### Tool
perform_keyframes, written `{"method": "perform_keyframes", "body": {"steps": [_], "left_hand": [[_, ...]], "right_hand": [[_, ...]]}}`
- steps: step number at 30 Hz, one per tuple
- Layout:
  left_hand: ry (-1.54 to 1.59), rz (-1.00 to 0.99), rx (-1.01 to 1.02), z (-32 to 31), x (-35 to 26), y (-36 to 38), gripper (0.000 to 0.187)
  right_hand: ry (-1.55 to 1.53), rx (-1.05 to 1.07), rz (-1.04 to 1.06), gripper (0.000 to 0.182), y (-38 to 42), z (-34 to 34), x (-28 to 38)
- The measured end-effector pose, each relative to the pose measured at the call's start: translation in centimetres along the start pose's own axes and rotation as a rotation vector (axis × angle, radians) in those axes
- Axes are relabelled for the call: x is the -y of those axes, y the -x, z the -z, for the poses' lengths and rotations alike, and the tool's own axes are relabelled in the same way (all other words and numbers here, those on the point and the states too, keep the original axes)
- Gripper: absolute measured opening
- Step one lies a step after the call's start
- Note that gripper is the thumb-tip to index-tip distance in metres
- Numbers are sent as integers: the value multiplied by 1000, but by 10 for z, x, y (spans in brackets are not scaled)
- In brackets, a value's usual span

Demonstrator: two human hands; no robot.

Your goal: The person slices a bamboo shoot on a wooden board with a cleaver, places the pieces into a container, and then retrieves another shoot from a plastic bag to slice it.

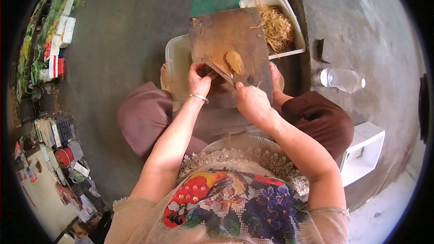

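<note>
A worn wooden cutting board [217,31] lies in front of me, between my legs. My right hand [254,104] is closed round the handle of a knife [218,68], whose blade slants up and left across the board's near part. My left hand [199,82], with a bracelet at the wrist, is at the board's left edge by the blade. Its fingers are curled; what they hold is hidden. Just beyond the blade lies a yellowish-brown lump [234,62], perhaps a piece of root. Thin shreds are scattered on the board.
A translucent tub [176,52] stands partly under the board's left side. At the far right, a white tub [297,25] holds straw-like shreds [276,29]. A clear plastic bottle [342,80] lies on the right ledge, with a white box [364,153] nearer me. Crates of produce [54,47] line the left.
</note>
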State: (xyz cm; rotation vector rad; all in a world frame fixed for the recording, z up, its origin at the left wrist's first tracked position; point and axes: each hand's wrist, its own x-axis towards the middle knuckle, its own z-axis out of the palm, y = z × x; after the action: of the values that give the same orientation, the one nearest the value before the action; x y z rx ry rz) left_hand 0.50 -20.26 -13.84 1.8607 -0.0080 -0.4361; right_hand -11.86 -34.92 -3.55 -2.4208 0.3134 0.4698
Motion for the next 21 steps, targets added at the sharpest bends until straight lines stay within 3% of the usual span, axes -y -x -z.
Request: {"method": "perform_keyframes", "body": {"steps": [12,21], "left_hand": [[-56,-14,-95,-4,10,0,51],[-36,-81,-114,-2,3,7,48]], "right_hand": [[-24,-93,-9,14,-58,-21,3],[-36,-125,-37,15,-15,-16,8]]}}
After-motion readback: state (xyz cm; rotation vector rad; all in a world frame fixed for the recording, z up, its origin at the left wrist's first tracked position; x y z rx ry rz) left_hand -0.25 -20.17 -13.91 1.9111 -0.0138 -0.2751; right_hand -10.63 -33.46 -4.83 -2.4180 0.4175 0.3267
